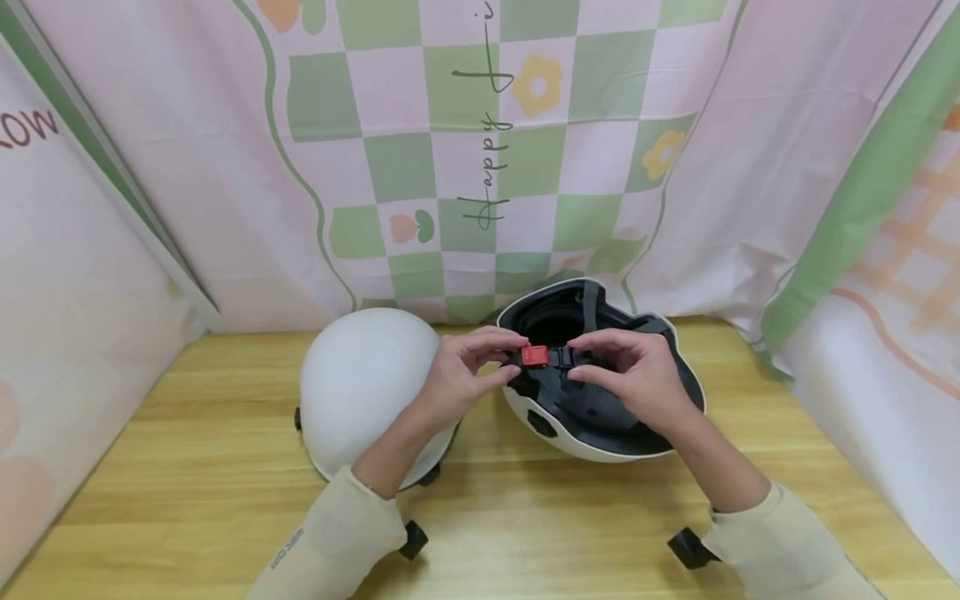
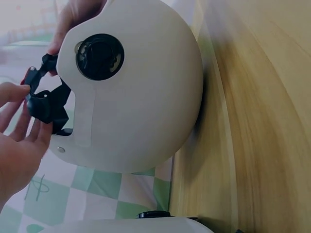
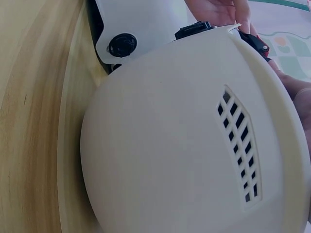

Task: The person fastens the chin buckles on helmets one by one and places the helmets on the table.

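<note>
An upturned white helmet [image 1: 622, 450] lies on the table, its dark lining facing up. Over its opening, the left hand [image 1: 457, 379] pinches the red end of a chin-strap buckle [image 1: 535, 356] between thumb and fingers. On the buckle's black side, the right hand [image 1: 645, 375] pinches the black strap end with thumb and forefinger. The red and black parts sit against each other; whether they are latched I cannot tell. In the left wrist view the left hand [image 2: 22, 158] holds the strap beside the helmet shell [image 2: 146, 97]. The shell mostly hides the right hand [image 3: 302, 104] in the right wrist view.
A second white helmet [image 1: 367, 383] stands dome-up to the left, close to the left forearm. Both are on a wood-grain table [image 1: 540, 533]. Behind hangs a green-and-white checked cloth [image 1: 465, 167], with more cloth at both sides.
</note>
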